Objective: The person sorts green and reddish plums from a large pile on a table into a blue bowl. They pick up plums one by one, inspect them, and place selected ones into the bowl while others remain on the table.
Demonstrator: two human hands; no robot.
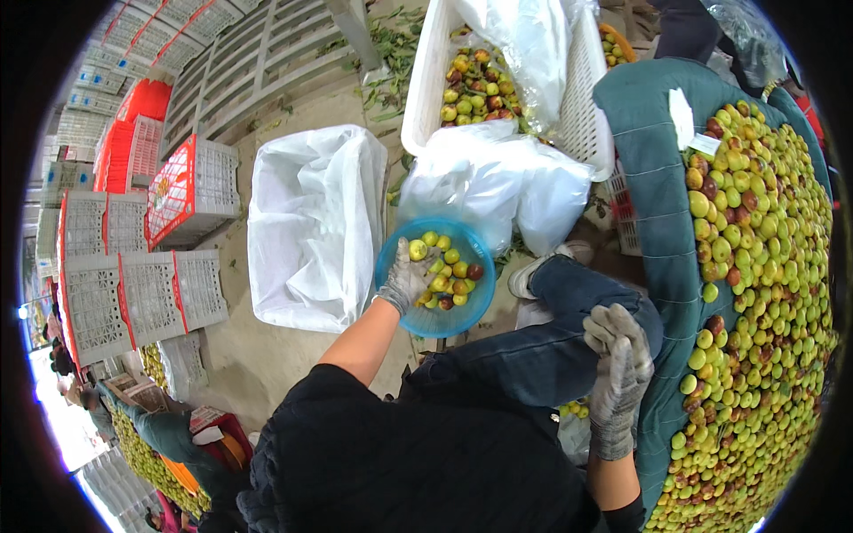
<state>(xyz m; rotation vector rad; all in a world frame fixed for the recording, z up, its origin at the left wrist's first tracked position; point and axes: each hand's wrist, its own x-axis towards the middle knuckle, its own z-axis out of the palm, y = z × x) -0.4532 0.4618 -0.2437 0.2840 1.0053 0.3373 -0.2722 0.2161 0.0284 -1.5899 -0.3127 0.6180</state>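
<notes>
My left hand (408, 278), in a grey knit glove, reaches over the left rim of a blue plastic basin (481, 293). Its thumb stands apart from the fingers, beside several green and reddish-brown jujubes (460, 268) lying in the basin; I see none gripped. My right hand (620, 373), gloved too, is raised beside my bent knee, close to the green padded edge (656, 266) of a jujube heap (760, 280). Its palm side is hidden. Left of the basin stands a crate lined with white sheeting (313, 226); its inside shows only folded liner.
A white plastic crate (420, 100) holds jujubes and clear bags (493, 173) ahead of the basin. Stacked grey-and-red crates (140, 293) and a metal rack (246, 73) stand left. Leaves (393, 60) litter the floor. Another person's leg (686, 30) is at upper right.
</notes>
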